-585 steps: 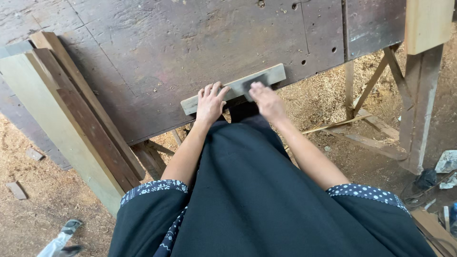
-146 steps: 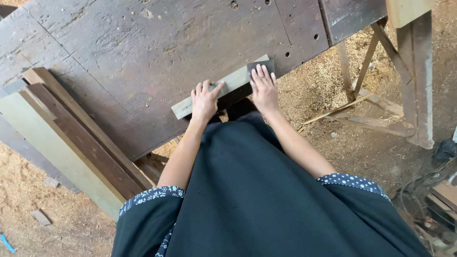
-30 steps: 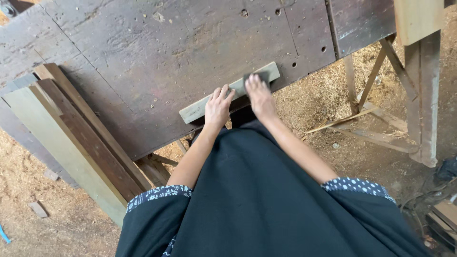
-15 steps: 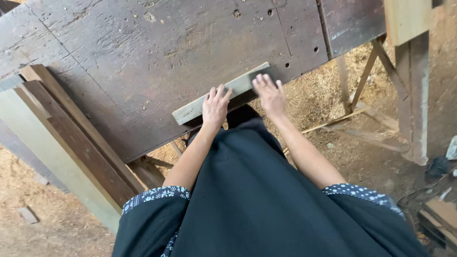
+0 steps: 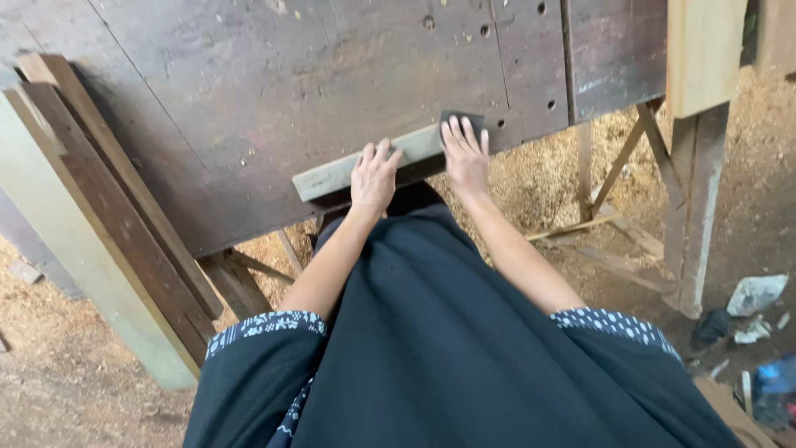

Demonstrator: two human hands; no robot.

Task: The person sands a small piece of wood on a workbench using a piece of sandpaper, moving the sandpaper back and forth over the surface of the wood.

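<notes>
Sliding rightward since a moment ago, your right hand [image 5: 466, 155] presses the dark sanding pad [image 5: 461, 120] flat-fingered at the wood strip's [image 5: 369, 160] end, while your left hand [image 5: 374, 176] pins it, flat-palmed, to the desk [image 5: 249, 91].

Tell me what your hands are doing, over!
Left hand flat on the wood strip. Right hand pressing a dark pad on its far end. Strip lies at the bench edge. Nothing blocking.
</notes>
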